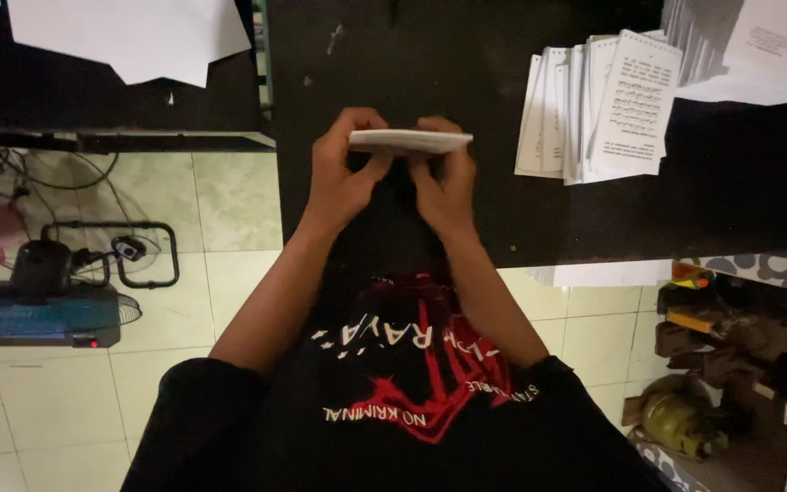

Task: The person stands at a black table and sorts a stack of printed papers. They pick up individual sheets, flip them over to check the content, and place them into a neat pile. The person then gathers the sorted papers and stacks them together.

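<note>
- Dim light falls over a black table (393, 55) that fills the upper middle of the view, with pale green floor tiles (229, 200) showing beside and beneath it.
- Both forearms rise from the person's dark printed shirt (393, 401) and lean in toward each other, so the two hands meet close together above the near part of the table.
- The left hand (339, 173) is curled, knuckles up, with its fingers bent over the left end of a thin white stack of papers (410, 141) and its thumb pressing from the near side.
- The right hand (448, 187) mirrors it, with fingers hooked over the right part of the stack and the thumb tucked below.
- Both hands are clamped on that stack, which is seen edge-on and roughly level; it sits at the fingertips, on the far side of both palms.
- Whether the stack's lower face touches the table, I cannot tell.
- Well to the right of the hands, a fanned row of printed white booklets (598, 109) lies on the table.
- More white sheets (129, 32) lie at the upper left corner.
- On the floor at left stands an electric fan (38, 305) with cables (56, 173) beside it.
- At lower right, a heap of clutter (712, 364) lies in shadow.
</note>
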